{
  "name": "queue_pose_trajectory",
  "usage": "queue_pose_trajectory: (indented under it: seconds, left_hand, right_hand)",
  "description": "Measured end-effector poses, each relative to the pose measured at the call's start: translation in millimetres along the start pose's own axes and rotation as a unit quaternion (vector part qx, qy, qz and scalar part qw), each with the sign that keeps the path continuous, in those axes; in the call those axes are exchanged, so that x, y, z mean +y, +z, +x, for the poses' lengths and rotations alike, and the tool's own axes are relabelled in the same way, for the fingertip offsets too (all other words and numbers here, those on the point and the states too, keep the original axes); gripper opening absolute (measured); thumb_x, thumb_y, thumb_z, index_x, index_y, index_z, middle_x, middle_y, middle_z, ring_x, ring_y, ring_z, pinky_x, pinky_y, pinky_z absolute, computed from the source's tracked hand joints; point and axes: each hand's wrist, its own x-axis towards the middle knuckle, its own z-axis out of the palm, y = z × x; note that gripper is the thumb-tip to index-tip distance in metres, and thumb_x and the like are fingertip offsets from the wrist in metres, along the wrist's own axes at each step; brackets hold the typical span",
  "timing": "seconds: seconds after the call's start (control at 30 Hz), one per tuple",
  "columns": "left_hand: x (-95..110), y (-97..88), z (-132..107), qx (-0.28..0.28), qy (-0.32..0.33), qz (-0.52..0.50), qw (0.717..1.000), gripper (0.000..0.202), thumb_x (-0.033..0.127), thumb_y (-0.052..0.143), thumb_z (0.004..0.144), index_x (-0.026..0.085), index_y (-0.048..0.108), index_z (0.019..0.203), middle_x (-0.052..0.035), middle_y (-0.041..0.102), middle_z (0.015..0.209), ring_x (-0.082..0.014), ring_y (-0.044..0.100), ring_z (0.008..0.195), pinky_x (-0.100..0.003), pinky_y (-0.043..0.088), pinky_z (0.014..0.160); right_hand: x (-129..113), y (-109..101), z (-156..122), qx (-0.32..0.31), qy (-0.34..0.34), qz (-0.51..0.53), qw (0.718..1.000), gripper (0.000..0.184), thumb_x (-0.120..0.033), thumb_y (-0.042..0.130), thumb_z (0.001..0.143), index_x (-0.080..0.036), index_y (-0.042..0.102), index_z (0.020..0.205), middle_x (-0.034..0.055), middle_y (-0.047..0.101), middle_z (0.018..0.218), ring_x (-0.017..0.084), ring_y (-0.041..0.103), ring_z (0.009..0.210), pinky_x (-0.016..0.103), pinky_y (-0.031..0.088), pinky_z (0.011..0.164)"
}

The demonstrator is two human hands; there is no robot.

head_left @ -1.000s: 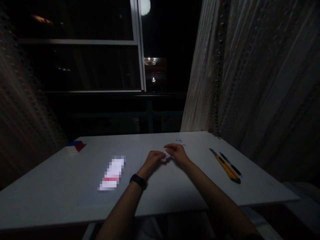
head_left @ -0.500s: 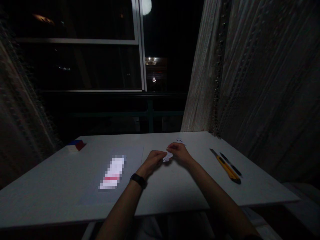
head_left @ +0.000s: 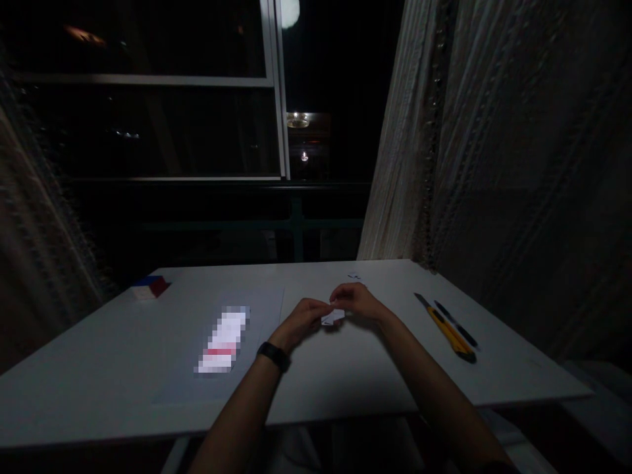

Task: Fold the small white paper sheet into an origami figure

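Note:
A small piece of white paper (head_left: pixel 332 318) with dark lines on it is held between my two hands above the middle of the table. My left hand (head_left: pixel 307 317), with a dark band on the wrist, pinches its left side. Fingers of my right hand (head_left: pixel 357 300) are closed on its upper right part. The fingertips meet at the paper's top and hide some of it. Just beyond my right hand lie small marked paper scraps (head_left: pixel 353 276).
On the white table (head_left: pixel 385 395), a yellow utility knife (head_left: pixel 451 334) with its blade out and a pen (head_left: pixel 455 324) lie right. A blurred-out bright phone-like rectangle (head_left: pixel 224 339) rests on a paper sheet (head_left: pixel 172 388) at left. A coloured cube (head_left: pixel 151 287) sits far left.
The paper has tilted flatter between my fingers, and its lower edge now reaches further right. My fingertips have come closer together. The things on the table stay put.

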Motion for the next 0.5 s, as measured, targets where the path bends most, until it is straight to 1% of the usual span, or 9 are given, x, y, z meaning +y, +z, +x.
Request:
queue_pose_trajectory:
  seconds: [0.07, 0.13, 0.23, 0.33, 0.4, 0.5]
  left_hand:
    - [2.1, 1.9, -2.3, -0.027, -0.007, -0.003, 1.0, 0.04, 0.046, 0.062, 0.069, 0.007, 0.069, 0.072, -0.0033, 0.054, 0.057, -0.0045, 0.031, 0.043, -0.023, 0.016, 0.043]
    - [3.4, 2.9, -4.0, -0.035, -0.008, -0.001, 0.999, 0.038, 0.044, 0.062, 0.069, 0.007, 0.069, 0.071, -0.0023, 0.053, 0.054, -0.004, 0.03, 0.042, -0.023, 0.014, 0.043]
    - [3.4, 2.1, -4.6, -0.037, -0.009, 0.008, 0.999, 0.039, 0.045, 0.061, 0.07, 0.007, 0.069, 0.073, 0.0002, 0.048, 0.05, -0.0034, 0.026, 0.041, -0.023, 0.012, 0.043]
    - [1.9, 0.8, -3.8, -0.033, -0.003, 0.017, 0.999, 0.044, 0.049, 0.061, 0.069, 0.006, 0.07, 0.074, 0.0028, 0.041, 0.045, -0.0037, 0.023, 0.04, -0.024, 0.012, 0.043]
    - [0.9, 0.7, -3.2, -0.023, 0.001, 0.022, 1.0, 0.047, 0.051, 0.062, 0.067, 0.005, 0.069, 0.075, 0.0021, 0.042, 0.045, -0.0043, 0.025, 0.041, -0.024, 0.013, 0.044]
    - [0.4, 1.8, -3.0, -0.005, -0.009, 0.029, 1.0, 0.05, 0.054, 0.063, 0.064, 0.005, 0.069, 0.074, -0.0006, 0.046, 0.047, -0.0056, 0.03, 0.043, -0.024, 0.015, 0.044]
  right_hand:
    - [-0.9, -6.8, -2.1, -0.05, 0.016, -0.011, 0.999, 0.029, -0.035, 0.073, 0.056, -0.013, 0.066, 0.072, 0.0014, 0.061, 0.063, 0.013, 0.055, 0.058, 0.025, 0.043, 0.057]
    - [-1.3, -10.3, -3.5, -0.064, 0.028, -0.013, 0.997, 0.03, -0.036, 0.075, 0.054, -0.012, 0.065, 0.069, 0.0014, 0.062, 0.062, 0.013, 0.055, 0.058, 0.025, 0.043, 0.056]
    - [-1.8, -10.1, -4.2, -0.058, 0.031, -0.014, 0.998, 0.029, -0.037, 0.075, 0.054, -0.012, 0.065, 0.065, 0.0017, 0.062, 0.061, 0.013, 0.055, 0.058, 0.025, 0.043, 0.057]
    - [-2.8, -7.9, -3.9, -0.051, 0.027, -0.012, 0.998, 0.027, -0.036, 0.074, 0.056, -0.012, 0.064, 0.065, 0.0017, 0.061, 0.062, 0.013, 0.055, 0.058, 0.025, 0.043, 0.058]
    - [-3.4, -6.7, -3.6, -0.055, 0.03, -0.009, 0.998, 0.027, -0.036, 0.073, 0.057, -0.012, 0.064, 0.065, 0.0013, 0.061, 0.061, 0.012, 0.054, 0.057, 0.025, 0.042, 0.057]
    - [-3.6, -5.6, -3.3, -0.057, 0.036, -0.012, 0.998, 0.027, -0.037, 0.072, 0.058, -0.012, 0.063, 0.066, 0.0007, 0.06, 0.059, 0.012, 0.053, 0.055, 0.025, 0.041, 0.055]
